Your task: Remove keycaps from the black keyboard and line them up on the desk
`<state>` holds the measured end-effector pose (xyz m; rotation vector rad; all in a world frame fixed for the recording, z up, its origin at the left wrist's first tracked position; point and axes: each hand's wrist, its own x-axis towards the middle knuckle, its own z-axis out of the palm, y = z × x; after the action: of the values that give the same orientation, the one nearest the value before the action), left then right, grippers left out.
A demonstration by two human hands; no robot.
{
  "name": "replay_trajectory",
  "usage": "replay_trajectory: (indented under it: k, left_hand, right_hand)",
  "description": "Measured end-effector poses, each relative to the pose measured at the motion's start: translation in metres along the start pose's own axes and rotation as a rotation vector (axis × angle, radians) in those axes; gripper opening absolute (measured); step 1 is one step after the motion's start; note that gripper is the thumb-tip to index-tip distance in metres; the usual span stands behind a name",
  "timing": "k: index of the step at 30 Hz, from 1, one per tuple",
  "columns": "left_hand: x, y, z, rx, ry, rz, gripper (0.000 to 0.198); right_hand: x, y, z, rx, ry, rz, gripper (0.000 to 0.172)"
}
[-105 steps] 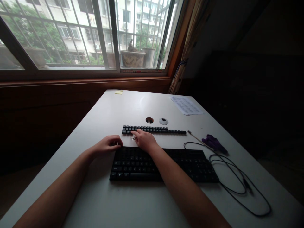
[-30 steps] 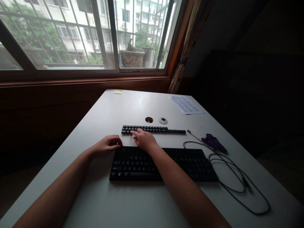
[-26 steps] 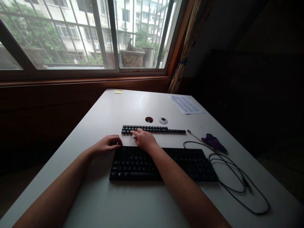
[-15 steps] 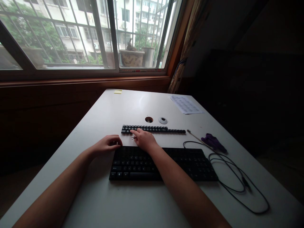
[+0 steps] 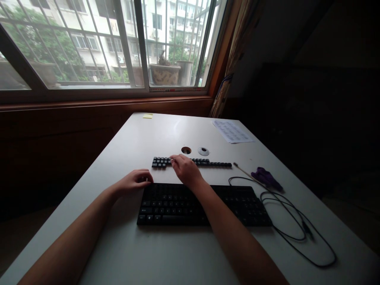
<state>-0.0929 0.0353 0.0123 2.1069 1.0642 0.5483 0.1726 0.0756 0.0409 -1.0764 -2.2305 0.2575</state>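
A black keyboard (image 5: 184,217) lies on the white table, many of its keycaps still showing in the lower and right parts; its upper part is dark. My left hand (image 5: 137,180) has its fingers curled at the keyboard's upper left corner, touching it. Beyond the keyboard is a block of loose black keycaps (image 5: 219,163) set out in rows. My right hand (image 5: 185,170) reaches across the keyboard to these rows, its fingers pinched around a small thin wire tool, mostly hidden, with a tip at the keycaps. The hand covers the middle of the rows.
A black cable (image 5: 297,237) lies coiled on the right, near a purple cloth (image 5: 265,178) and a thin stick-like brush (image 5: 246,172). Behind the keycaps are a round table hole (image 5: 186,150) and its cover (image 5: 203,151). Printed sheets (image 5: 233,131) and a yellow note (image 5: 147,116) lie farther back.
My right hand has moved slightly right and away from me, from the left keycaps to the middle of the rows, its index finger now drawn in. My left hand stays at the keyboard corner.
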Motion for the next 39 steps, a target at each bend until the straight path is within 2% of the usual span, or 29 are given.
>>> replay_trajectory:
  k: [4,8,11,17,23,27,31,39]
  left_hand:
    - [0.000,0.001,0.000,-0.004,-0.003,-0.006,0.024]
    - [0.000,0.001,0.000,0.010,0.005,-0.005,0.025]
    - [0.000,0.001,0.000,0.015,0.002,-0.005,0.025]
    - [-0.001,0.005,0.001,0.031,0.008,-0.010,0.030]
    - [0.001,0.007,0.001,0.038,0.004,-0.020,0.032]
    - [0.000,0.007,0.001,0.046,0.007,-0.012,0.032]
    - [0.000,0.007,0.000,0.062,0.011,-0.006,0.033]
    - [0.000,0.005,0.001,0.061,0.012,0.001,0.034]
  right_hand:
    - [-0.006,-0.010,-0.029,0.162,0.136,0.010,0.034]
    - [-0.026,-0.020,-0.042,0.280,0.193,0.138,0.040]
    - [-0.045,-0.026,-0.039,0.402,0.124,0.204,0.040]
    - [-0.069,-0.040,-0.030,0.475,0.013,0.177,0.030]
    - [-0.072,-0.045,-0.026,0.493,-0.009,0.121,0.026]
    - [-0.072,-0.047,-0.022,0.446,0.020,0.063,0.025]
    - [-0.073,-0.047,-0.018,0.388,-0.014,0.015,0.025]
    - [-0.079,-0.049,-0.006,0.329,-0.052,0.010,0.028]
